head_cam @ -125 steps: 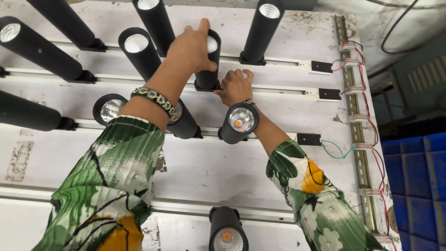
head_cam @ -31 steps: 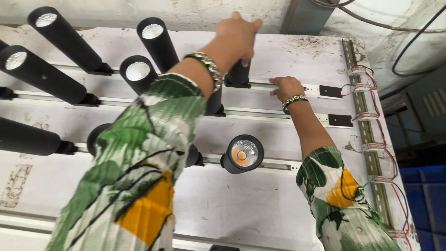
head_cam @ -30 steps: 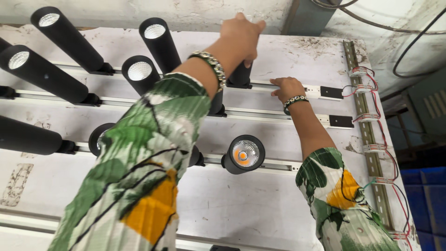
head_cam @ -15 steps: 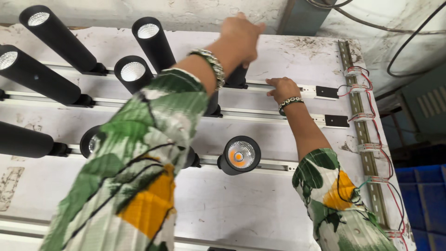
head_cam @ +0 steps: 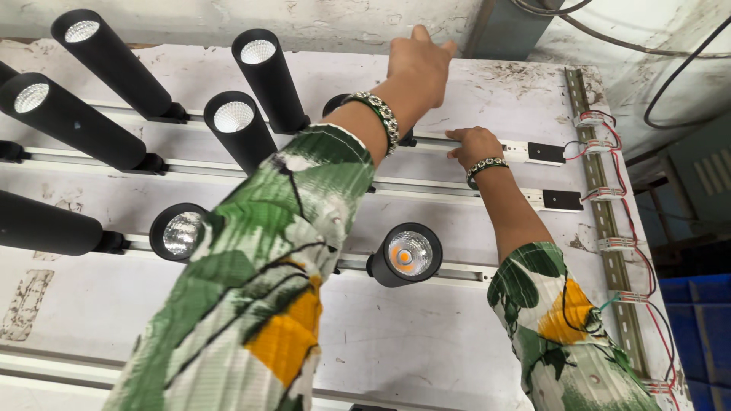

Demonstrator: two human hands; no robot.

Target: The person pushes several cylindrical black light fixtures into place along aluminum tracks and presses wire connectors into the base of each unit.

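My left hand (head_cam: 419,68) reaches to the top of the white board (head_cam: 487,91), fingers stretched out and holding nothing. A black track light (head_cam: 335,104) sits mostly hidden under that wrist, and its base (head_cam: 407,139) shows on the top rail (head_cam: 525,149). My right hand (head_cam: 472,144) lies flat on the same rail just right of that light, fingertips on the white strip. Below both arms, a short black spotlight (head_cam: 407,255) glows orange on a lower rail.
Several long black cylinder lights (head_cam: 114,65) stand out from the rails on the left, and one short lit lamp (head_cam: 179,232) is at mid left. A metal strip with red and white wiring (head_cam: 609,221) runs down the right edge. Blue crates (head_cam: 700,335) sit at lower right.
My left hand has slid upward off the black light it covered, and its fingers now point past the board's top. My right hand stays on the top rail.
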